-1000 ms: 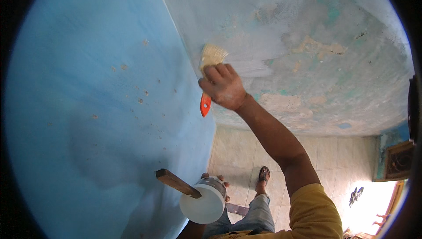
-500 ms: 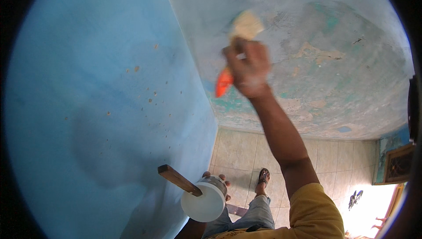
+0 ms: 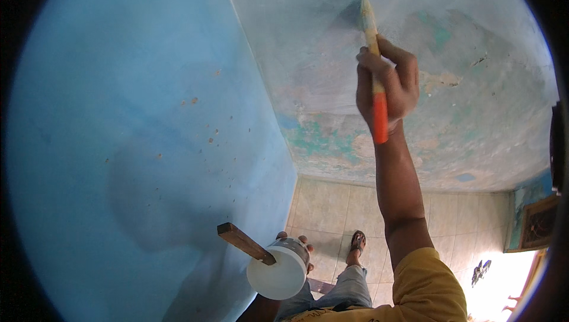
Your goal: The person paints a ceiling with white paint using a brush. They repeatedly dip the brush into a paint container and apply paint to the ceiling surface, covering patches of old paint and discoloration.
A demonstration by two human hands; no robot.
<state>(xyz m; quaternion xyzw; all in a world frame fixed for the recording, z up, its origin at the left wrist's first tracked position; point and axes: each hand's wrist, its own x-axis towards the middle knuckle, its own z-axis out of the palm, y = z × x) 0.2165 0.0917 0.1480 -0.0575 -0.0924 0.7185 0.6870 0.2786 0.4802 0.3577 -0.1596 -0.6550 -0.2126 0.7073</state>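
Note:
My right hand (image 3: 389, 82) is closed round a paintbrush (image 3: 379, 109) with an orange-tipped handle, its pale bristles up at the grey wall (image 3: 308, 55). The brush is seen edge-on, and a dark shadow lies just left of its tip. Low in the view, my left hand (image 3: 305, 248) grips a white tub (image 3: 277, 274) from behind; only its fingertips show over the far side. A wooden stick (image 3: 244, 242) stands in the white contents of the tub and leans out to the left over the rim.
A blue wall (image 3: 130, 144) with small chipped spots meets the grey wall at a corner on the left. Green and tan patches mark the grey wall lower down. Beige floor tiles (image 3: 323, 203) lie below, with my sandalled foot (image 3: 357, 242) on them. A wooden frame (image 3: 538, 221) is at far right.
My right hand has moved right and the brush has turned from broad side to edge-on, its tip now higher. My left hand still holds the tub in nearly the same place.

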